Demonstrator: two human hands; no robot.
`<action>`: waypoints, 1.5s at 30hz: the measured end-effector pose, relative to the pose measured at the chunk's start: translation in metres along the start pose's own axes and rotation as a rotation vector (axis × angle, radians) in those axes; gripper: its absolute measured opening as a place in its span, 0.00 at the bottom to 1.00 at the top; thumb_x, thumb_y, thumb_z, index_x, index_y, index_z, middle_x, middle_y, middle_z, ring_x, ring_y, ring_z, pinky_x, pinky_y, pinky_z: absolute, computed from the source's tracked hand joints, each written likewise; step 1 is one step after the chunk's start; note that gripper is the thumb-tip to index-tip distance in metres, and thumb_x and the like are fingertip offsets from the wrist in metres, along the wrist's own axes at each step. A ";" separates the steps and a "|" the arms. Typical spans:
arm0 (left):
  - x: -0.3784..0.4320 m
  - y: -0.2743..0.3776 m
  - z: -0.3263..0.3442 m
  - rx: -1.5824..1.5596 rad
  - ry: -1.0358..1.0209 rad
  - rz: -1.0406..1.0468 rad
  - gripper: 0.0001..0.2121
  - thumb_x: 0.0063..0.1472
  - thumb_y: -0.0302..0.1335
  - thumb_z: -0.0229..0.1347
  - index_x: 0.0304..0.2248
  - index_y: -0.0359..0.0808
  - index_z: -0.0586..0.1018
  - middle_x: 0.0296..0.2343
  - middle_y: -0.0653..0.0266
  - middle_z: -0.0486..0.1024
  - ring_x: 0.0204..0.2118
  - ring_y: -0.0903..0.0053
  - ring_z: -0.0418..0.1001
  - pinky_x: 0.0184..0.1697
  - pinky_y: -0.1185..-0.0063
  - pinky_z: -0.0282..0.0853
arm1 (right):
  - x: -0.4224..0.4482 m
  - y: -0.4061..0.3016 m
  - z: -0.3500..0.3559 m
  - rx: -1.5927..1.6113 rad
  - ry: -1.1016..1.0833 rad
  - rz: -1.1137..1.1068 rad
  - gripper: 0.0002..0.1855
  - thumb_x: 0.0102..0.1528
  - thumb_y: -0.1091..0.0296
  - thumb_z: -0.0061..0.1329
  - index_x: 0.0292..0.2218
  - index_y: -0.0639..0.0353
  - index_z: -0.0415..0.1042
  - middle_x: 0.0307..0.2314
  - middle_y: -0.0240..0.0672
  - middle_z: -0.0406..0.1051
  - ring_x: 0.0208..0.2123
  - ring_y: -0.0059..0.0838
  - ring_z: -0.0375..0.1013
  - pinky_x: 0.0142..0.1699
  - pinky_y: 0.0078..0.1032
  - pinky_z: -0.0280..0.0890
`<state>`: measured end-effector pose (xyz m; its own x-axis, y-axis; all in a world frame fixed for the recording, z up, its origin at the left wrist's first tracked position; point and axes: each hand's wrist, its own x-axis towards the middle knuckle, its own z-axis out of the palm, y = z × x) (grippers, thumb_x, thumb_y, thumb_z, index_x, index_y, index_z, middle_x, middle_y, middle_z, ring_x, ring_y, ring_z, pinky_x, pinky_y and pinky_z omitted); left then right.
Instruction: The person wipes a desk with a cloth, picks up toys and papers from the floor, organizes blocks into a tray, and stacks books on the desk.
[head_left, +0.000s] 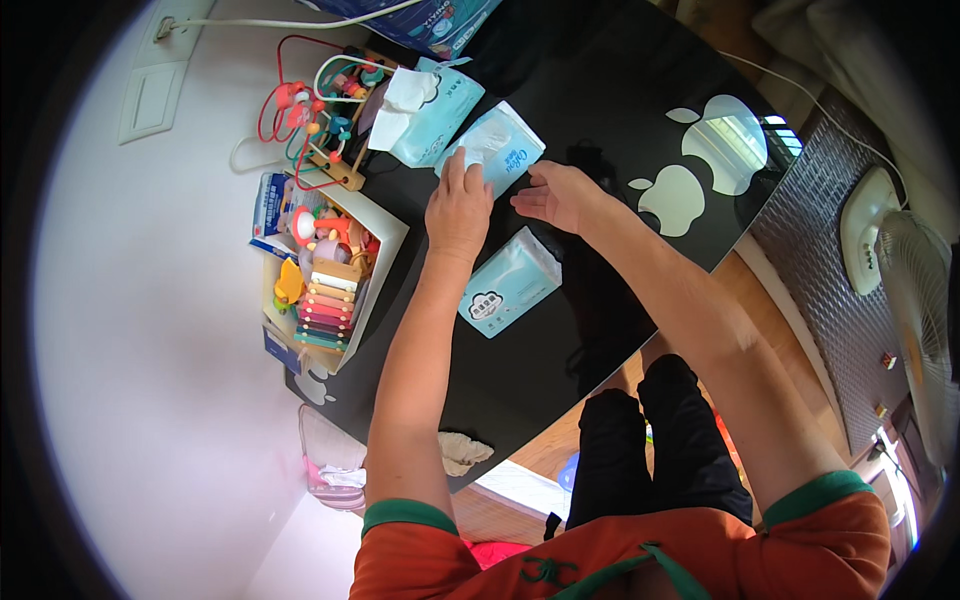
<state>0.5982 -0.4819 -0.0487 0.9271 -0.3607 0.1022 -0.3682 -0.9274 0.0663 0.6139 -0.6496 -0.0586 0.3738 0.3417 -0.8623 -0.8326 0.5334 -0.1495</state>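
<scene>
My left hand (459, 202) rests with its fingertips on the near left part of a blue-and-white tissue pack (511, 150); whether it grips the pack cannot be told. Just right of that pack, my right hand (553, 196) is held with its fingers apart and nothing in it. An opened light-blue tissue pack (442, 112) with white tissue sticking out lies beyond, to the left. Nearer to me, another light-blue tissue pack (514, 285) lies on the glossy black tabletop (600, 274), between my forearms.
On the left stand a bead maze toy (337, 161) and a white box (386, 232) holding a toy xylophone (328, 304) and other toys. A large blue package (442, 26) is at the far edge. A beige cloth (463, 453) lies near the front. A white fan (870, 232) stands at the right.
</scene>
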 end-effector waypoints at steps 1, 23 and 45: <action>-0.001 0.007 -0.006 -0.035 -0.017 -0.057 0.14 0.50 0.30 0.53 0.36 0.33 0.68 0.46 0.54 0.61 0.45 0.63 0.64 0.40 0.74 0.66 | -0.002 0.000 -0.006 0.008 -0.002 -0.002 0.25 0.52 0.68 0.40 0.48 0.72 0.51 0.46 0.55 0.53 0.44 0.47 0.62 0.47 0.36 0.61; -0.050 0.028 -0.053 -1.471 0.097 -1.245 0.15 0.53 0.33 0.50 0.39 0.38 0.68 0.38 0.68 0.67 0.39 0.80 0.64 0.38 0.78 0.61 | -0.050 -0.003 0.028 -1.312 0.030 -0.765 0.39 0.46 0.49 0.43 0.54 0.63 0.49 0.47 0.54 0.55 0.50 0.49 0.53 0.54 0.32 0.50; -0.287 0.226 -0.096 -0.858 -1.215 -0.173 0.21 0.52 0.34 0.51 0.43 0.29 0.69 0.39 0.49 0.68 0.35 0.69 0.72 0.41 0.77 0.65 | -0.323 0.314 -0.374 -1.074 0.829 0.144 0.15 0.46 0.67 0.38 0.36 0.64 0.67 0.31 0.51 0.69 0.38 0.47 0.68 0.42 0.38 0.62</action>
<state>0.2423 -0.5788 0.0323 0.2952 -0.5153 -0.8045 0.2200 -0.7828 0.5821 0.0787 -0.8823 -0.0078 0.2214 -0.4203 -0.8800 -0.8898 -0.4564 -0.0059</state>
